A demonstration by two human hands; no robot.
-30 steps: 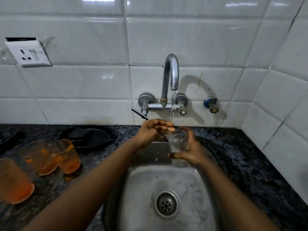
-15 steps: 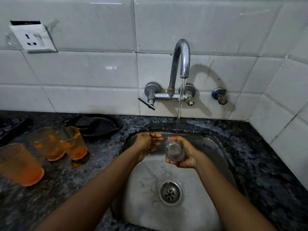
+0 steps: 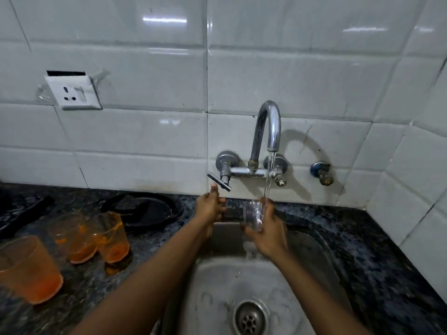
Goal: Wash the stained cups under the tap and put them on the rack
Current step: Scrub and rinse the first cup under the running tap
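The right hand (image 3: 268,228) holds a clear cup (image 3: 253,213) upright under the tap (image 3: 268,131), its fingers (image 3: 249,234) wrapped round the cup's lower half. The stream of water (image 3: 269,175) runs from the spout down to the cup's rim, and water spills below the cup into the sink (image 3: 217,286). The cup is over the back edge of the sink, directly below the spout.

The left hand (image 3: 210,206) is raised just left of the cup with nothing in it — its fingers (image 3: 214,189) are extended and relaxed, the tips close under the tap's lever handle (image 3: 219,181); whether they touch the lever cannot be told.

Left of the sink, on the dark speckled tabletop (image 3: 362,238), stand three orange-stained cups: one (image 3: 112,238) nearest the sink, a second (image 3: 75,238) just beside it on its far side from the sink, and a third (image 3: 29,269) further out at the frame's edge. Behind them, close to the wall, lies a black pan (image 3: 145,209). Above and left of the tap, a white wall socket (image 3: 72,93) sits on the tiled wall (image 3: 314,81).
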